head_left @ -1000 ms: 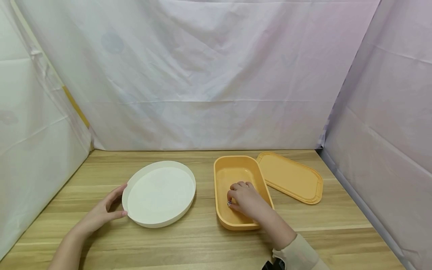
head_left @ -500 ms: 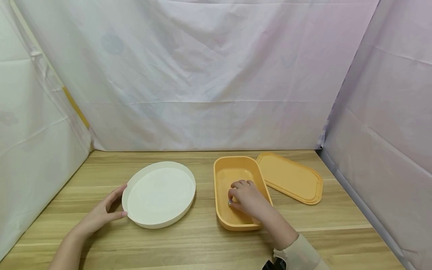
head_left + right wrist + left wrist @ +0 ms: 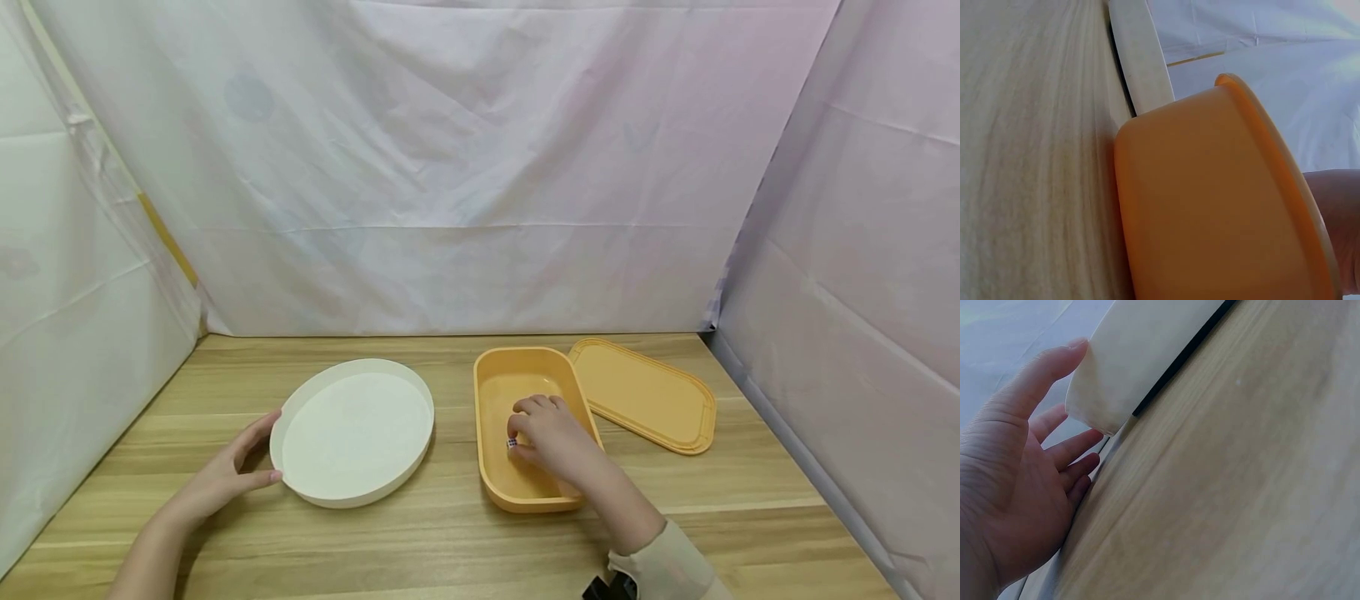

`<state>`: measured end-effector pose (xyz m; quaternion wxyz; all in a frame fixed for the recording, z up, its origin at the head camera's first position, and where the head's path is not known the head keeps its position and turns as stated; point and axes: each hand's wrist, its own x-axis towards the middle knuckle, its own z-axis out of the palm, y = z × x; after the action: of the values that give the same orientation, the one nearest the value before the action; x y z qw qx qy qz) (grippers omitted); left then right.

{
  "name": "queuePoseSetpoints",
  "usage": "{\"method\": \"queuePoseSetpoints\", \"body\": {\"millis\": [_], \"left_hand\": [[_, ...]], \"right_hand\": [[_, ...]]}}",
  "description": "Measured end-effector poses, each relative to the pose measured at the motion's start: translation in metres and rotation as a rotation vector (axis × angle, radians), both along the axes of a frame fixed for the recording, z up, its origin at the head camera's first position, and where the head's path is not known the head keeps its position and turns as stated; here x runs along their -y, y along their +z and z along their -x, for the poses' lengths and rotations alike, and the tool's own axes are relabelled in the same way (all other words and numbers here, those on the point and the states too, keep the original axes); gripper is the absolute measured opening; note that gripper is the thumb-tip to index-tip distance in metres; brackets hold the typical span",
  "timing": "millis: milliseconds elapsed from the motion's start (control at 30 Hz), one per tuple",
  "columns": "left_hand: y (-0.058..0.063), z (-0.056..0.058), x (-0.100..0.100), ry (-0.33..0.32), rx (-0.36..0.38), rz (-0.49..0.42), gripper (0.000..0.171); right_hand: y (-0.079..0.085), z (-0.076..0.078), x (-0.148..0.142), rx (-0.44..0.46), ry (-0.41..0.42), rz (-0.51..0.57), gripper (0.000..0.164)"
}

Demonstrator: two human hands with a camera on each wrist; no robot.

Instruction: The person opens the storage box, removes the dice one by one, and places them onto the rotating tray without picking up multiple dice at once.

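A white round tray (image 3: 352, 433) lies at the left of the table. Against its left edge rests my left hand (image 3: 221, 479), thumb and fingertips spread along the wall without curling round it. The left wrist view has the thumb on the tray's side wall (image 3: 1129, 369). Inside the orange rectangular box (image 3: 491, 492), my right hand (image 3: 555, 442) pinches a small white die (image 3: 512, 443) with dark pips between thumb and index finger. In the right wrist view, the box's outer wall (image 3: 1204, 194) hides the fingers and the die.
An orange lid (image 3: 645, 396) lies flat on the wooden table (image 3: 420, 550), right of the box and close against its rim. Pale cloth (image 3: 465, 167) hangs behind the table and along both sides.
The right hand has shifted very slightly up and away inside the box, and the die has moved with it. My left hand and the tray stay where they were.
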<state>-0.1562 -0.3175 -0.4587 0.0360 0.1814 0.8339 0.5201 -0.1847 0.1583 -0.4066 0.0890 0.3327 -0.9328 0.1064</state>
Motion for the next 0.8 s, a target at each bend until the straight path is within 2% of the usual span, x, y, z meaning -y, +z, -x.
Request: {"method": "queuePoseSetpoints", "body": {"millis": [433, 800], "left_hand": [[0.0, 0.001, 0.0, -0.005, 0.005, -0.006, 0.082], [-0.001, -0.001, 0.0, 0.006, 0.006, 0.004, 0.082]], "right_hand": [[0.017, -0.003, 0.002, -0.016, -0.003, 0.014, 0.013], [0.024, -0.005, 0.008, -0.027, -0.016, 0.024, 0.012]]}}
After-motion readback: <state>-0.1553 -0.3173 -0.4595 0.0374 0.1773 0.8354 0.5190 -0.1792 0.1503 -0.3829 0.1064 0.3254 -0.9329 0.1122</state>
